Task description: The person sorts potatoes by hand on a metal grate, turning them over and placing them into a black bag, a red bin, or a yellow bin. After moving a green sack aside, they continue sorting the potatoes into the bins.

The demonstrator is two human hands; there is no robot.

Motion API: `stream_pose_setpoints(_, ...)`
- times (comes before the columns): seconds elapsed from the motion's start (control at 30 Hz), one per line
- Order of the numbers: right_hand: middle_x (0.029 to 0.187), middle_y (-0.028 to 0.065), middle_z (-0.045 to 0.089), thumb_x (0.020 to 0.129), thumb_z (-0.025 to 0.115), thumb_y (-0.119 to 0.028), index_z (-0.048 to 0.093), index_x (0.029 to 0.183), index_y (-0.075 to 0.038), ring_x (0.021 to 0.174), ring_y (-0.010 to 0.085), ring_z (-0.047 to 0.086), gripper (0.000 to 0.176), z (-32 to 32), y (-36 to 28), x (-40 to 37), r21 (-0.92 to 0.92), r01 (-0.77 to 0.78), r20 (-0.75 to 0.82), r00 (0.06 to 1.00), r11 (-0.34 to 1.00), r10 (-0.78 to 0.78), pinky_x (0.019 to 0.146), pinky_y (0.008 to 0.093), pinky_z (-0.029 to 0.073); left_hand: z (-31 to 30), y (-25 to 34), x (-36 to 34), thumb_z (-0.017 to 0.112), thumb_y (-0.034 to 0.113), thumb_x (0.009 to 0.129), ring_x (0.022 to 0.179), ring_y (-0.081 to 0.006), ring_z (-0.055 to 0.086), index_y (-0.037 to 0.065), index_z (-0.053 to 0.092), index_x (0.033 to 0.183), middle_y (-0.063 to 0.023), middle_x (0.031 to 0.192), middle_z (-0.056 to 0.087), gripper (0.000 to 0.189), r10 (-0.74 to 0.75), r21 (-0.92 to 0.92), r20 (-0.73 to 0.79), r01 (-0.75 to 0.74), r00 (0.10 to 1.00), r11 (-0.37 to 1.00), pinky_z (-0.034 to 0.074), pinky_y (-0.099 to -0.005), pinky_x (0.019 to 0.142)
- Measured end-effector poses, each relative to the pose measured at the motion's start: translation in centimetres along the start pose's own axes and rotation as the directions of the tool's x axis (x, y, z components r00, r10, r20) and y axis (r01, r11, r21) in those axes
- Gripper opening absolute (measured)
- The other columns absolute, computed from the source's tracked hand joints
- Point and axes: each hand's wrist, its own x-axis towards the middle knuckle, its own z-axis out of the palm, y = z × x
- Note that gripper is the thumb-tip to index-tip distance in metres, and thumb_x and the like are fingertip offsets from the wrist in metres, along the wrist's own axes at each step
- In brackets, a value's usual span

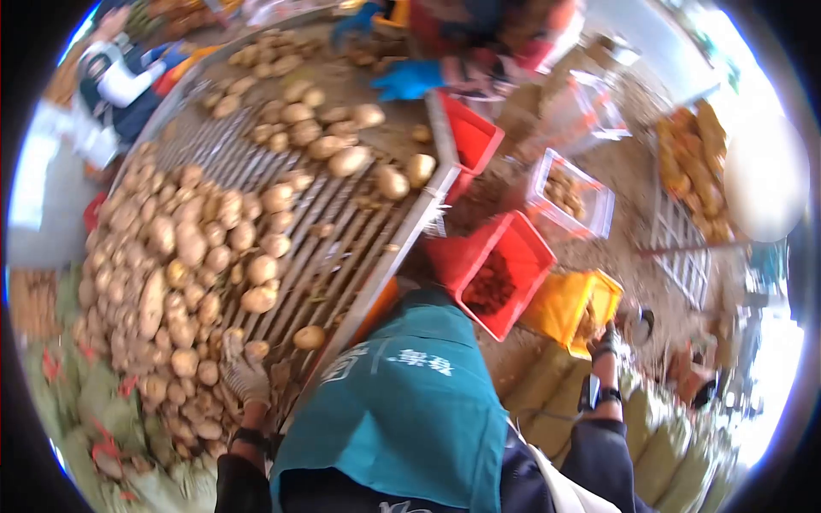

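Metal slatted table (pixel 321 256), one, framed by a pale rail (pixel 386 265); bare bars run between two groups of produce.

Heap of potatoes (pixel 184 248), brown and tan, piled along the table's left side and near end; a looser group (pixel 321 132) lies toward the far end.

Co-worker (pixel 496 34), partly in view beyond the table's far right corner.

Teal apron (pixel 402 376), white lettering, worn by the person.

Green sacks (pixel 98 385), several, some with red ties, beside the heap at lower left.

Red crate (pixel 528 248), dark reddish-brown contents, right of the rail.

Yellow basket (pixel 547 312), just beside the red crate, contents partly seen.

Clear box (pixel 594 205), orange-marked, brown contents, beyond the red crate.

Left hand (pixel 246 372), pale-gloved, resting at the near edge of the heap, fingers among the potatoes; whether they grasp one cannot be told.

Right hand (pixel 605 342), at the yellow basket's rim, a dark band on the wrist; whether the fingers are clenched on the rim or released cannot be told.

Blue glove (pixel 409 79), on the co-worker's hand, over the table's far end.

Single potato (pixel 309 338), on the bars near the rail, apart from the heap, right of the left hand.
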Motion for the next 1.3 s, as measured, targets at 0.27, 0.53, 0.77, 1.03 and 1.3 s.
stream_pose_setpoints(0.27,0.112,0.0011,0.059,0.095,0.057,-0.009,0.053,0.132,-0.007,0.086,0.0098,0.058,0.037,27.4,-5.7,-27.3,0.171,0.635,0.913,0.186,0.753,-0.364,0.065,0.0204,0.047,-2.6,2.2,0.6,0.041,0.027,0.097,0.133,-0.0358,0.041,0.006,0.047,0.14,-0.016,0.146,0.045,0.047,-0.145,-0.061,0.053,0.148,0.988,0.987,0.028,-0.0477,0.111)
stream_pose_setpoints(0.53,0.135,0.0209,0.052,0.084,0.07,-0.027,0.056,0.128,-0.005,0.131,0.0373,0.045,0.051,39.1,4.6,-53.9,0.838,0.5,0.545,-0.748,-0.22,0.379,0.11,0.0458,0.036,-3.3,2.6,0.6,0.041,0.023,0.095,0.127,-0.0384,0.044,0.009,0.052,0.136,-0.0164,0.139,0.051,0.045,-0.291,-0.144,0.097,0.302,0.952,0.942,0.031,-0.0478,0.11)
stream_pose_setpoints(0.77,0.136,0.017,0.052,0.074,0.072,-0.036,0.057,0.131,-0.016,0.129,0.0357,0.047,0.062,46.0,15.2,-58.7,0.897,0.182,0.394,-0.742,-0.402,0.543,0.107,0.0526,0.034,-3.7,2.6,1.0,0.042,0.027,0.093,0.117,-0.0396,0.048,0.011,0.053,0.135,-0.0177,0.133,0.055,0.046,-0.288,-0.134,0.101,0.3,0.952,0.945,0.031,-0.049,0.107)
stream_pose_setpoints(1.03,0.111,0.0143,0.064,0.08,0.068,-0.044,0.06,0.126,-0.018,0.105,0.034,0.062,0.053,48.9,5.5,-56.5,0.728,0.374,0.679,-0.511,-0.574,0.528,0.092,0.0482,0.048,-2.5,1.8,0.5,0.047,0.031,0.093,0.115,-0.0287,0.052,0.014,0.054,0.137,-0.0148,0.125,0.062,0.048,-0.259,-0.065,0.082,0.264,0.962,0.962,0.03,-0.0438,0.108)
stream_pose_setpoints(1.3,0.123,0.0161,0.059,0.079,0.076,-0.02,0.059,0.122,-0.009,0.11,0.0337,0.06,0.048,55.1,5.5,-69.7,0.886,0.394,0.462,-0.8,-0.245,0.382,0.094,0.0387,0.051,-4.6,1.9,1.6,0.048,0.031,0.091,0.125,-0.0283,0.046,0.015,0.057,0.134,-0.0081,0.142,0.052,0.047,-0.281,-0.142,0.275,0.328,0.919,0.934,0.031,-0.0446,0.108)
